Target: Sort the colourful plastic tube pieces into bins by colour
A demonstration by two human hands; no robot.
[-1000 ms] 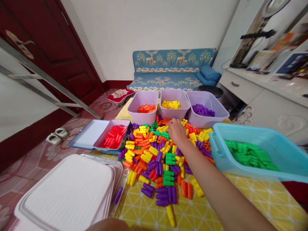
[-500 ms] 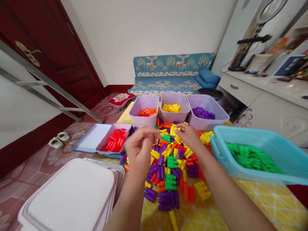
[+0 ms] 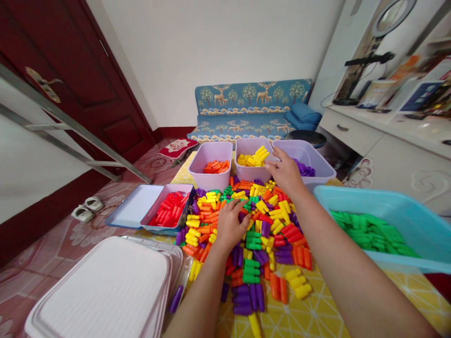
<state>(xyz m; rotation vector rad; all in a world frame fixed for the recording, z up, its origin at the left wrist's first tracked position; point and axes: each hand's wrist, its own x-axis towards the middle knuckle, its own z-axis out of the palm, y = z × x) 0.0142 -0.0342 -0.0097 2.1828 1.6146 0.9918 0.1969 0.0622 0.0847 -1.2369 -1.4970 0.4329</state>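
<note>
My right hand [image 3: 286, 172] is at the right wall of the middle lilac bin [image 3: 254, 174], its fingers apart and nothing held. Yellow plastic pieces [image 3: 252, 160] lie inside that bin; one yellow piece [image 3: 261, 154] sits raised above the others, just left of my fingertips. Over the mixed pile of coloured pieces [image 3: 209, 217], my left hand [image 3: 230, 221] reaches down with thumb and fingers spread around a purple piece [image 3: 242, 216]. No grip on it shows. Finger-like pieces in yellow, orange, red, green and purple make up the pile.
A lilac bin [image 3: 210, 180] holds orange pieces; another lilac bin [image 3: 322, 162] holds purple ones. Red pieces fill an open box [image 3: 188, 199] at left, green ones a turquoise tub [image 3: 377, 197] at right. Stacked white lids [image 3: 102, 286] lie front left. A ladder [image 3: 81, 134] stands left.
My right hand has moved from the pile up to the middle bin, and a raised yellow piece now shows in it. My left hand has moved right and down onto the pile.
</note>
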